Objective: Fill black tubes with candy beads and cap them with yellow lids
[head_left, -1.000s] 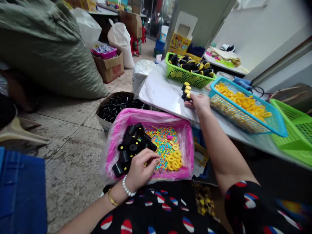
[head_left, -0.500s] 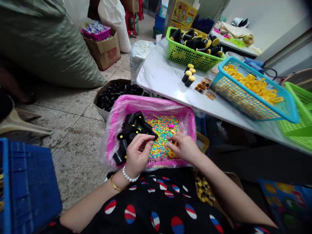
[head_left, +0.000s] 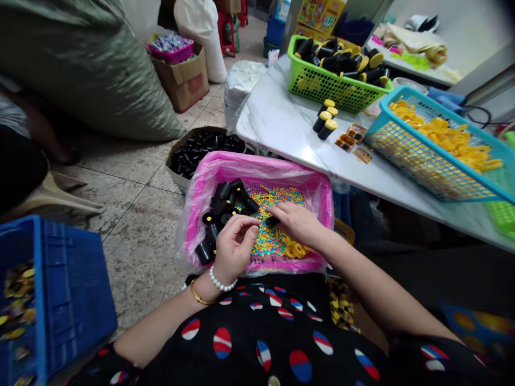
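Your right fingers cover a black tube, your left hand curls; I can't tell their grip. Four lidded tubes look done, the black pile left.

In the tray (right of the crate), canisters lie left of beads, rings at near right.

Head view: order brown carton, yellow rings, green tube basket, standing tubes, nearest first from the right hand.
1. Yellow rings: in the pink tray, by the right hand.
2. Standing tubes: on the tabletop, ahead-right.
3. Green tube basket: tabletop, farther back.
4. Brown carton: floor, far left.
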### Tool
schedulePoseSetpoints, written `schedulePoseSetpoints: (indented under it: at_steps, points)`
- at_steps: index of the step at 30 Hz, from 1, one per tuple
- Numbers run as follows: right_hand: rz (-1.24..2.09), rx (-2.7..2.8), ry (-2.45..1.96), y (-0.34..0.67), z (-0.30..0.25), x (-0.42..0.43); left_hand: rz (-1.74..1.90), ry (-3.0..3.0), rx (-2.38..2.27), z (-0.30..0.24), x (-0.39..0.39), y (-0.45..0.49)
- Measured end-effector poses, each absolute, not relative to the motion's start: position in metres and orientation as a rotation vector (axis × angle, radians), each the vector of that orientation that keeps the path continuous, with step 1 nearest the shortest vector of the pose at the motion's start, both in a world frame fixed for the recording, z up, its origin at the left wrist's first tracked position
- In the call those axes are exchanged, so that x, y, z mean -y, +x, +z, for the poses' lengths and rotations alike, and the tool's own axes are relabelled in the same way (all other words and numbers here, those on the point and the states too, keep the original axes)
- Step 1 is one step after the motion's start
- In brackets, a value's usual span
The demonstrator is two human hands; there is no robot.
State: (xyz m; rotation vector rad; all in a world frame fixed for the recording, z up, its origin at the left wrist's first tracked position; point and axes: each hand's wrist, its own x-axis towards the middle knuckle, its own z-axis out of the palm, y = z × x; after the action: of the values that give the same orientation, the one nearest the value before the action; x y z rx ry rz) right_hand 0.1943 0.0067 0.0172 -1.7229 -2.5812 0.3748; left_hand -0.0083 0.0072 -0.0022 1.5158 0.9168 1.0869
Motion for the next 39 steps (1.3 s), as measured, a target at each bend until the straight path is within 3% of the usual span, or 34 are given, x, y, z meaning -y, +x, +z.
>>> schedulePoseSetpoints:
  at_steps: [7, 14, 19, 24, 28, 34, 39]
  points:
    - [0.634, 2.204, -1.9, 0.187, 0.013, 0.015, 0.974, 1.529, -0.899, -0.003, -0.008, -0.003]
    - [0.361, 2.625, -1.618, 0.199, 0.021, 0.015, 0.96, 1.551, -0.95, -0.003, -0.01, -0.001]
    - [0.247, 2.629, -1.654, 0.195, 0.009, 0.007, 0.949, 1.557, -1.039, -0.005, -0.012, 0.005]
    - [0.391, 2.68, -1.542, 0.201, 0.01, 0.0, 1.013, 1.637, -1.082, -0.003, -0.011, 0.001]
    - [0.299, 2.747, -1.625, 0.208, 0.015, -0.004, 1.066, 1.658, -1.011, 0.002, -0.008, -0.003]
    - [0.086, 2.853, -1.631, 0.199, 0.018, -0.003, 0.757, 1.525, -0.961, -0.005, -0.009, 0.005]
    - [0.056, 2.929, -1.553, 0.176, 0.018, 0.008, 0.979, 1.473, -1.04, -0.01, -0.011, 0.006]
